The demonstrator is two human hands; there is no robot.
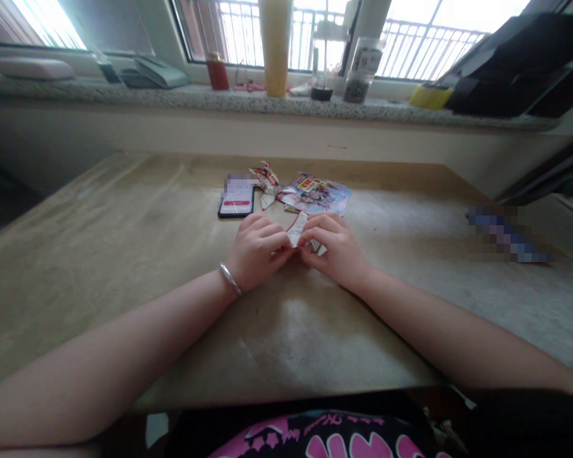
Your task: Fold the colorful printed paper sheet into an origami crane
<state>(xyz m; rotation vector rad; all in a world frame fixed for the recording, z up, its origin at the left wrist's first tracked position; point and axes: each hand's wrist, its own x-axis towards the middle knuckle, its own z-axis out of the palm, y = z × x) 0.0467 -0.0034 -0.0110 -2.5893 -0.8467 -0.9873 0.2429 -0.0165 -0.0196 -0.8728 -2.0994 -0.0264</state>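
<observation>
Over the middle of the table, my left hand [260, 250] and my right hand [333, 248] meet at a small piece of white paper with a red edge [296, 228]. Both hands pinch it between thumb and fingers, and part of it is hidden behind the right fingers. A silver bangle [231, 278] circles my left wrist. Just beyond the hands lie a colourful printed sheet [318, 193] and a crumpled, torn wrapper [267, 181]. A phone [237, 196] with its screen lit lies to the left of the wrapper.
The tabletop [138, 254] reaches to the wall below a stone windowsill [172, 95]. Along the sill stand a tall yellow cylinder [274, 48], a red container [217, 73], clear containers [360, 70] and a black bag [510, 70]. A blurred bluish packet [509, 235] lies at the right.
</observation>
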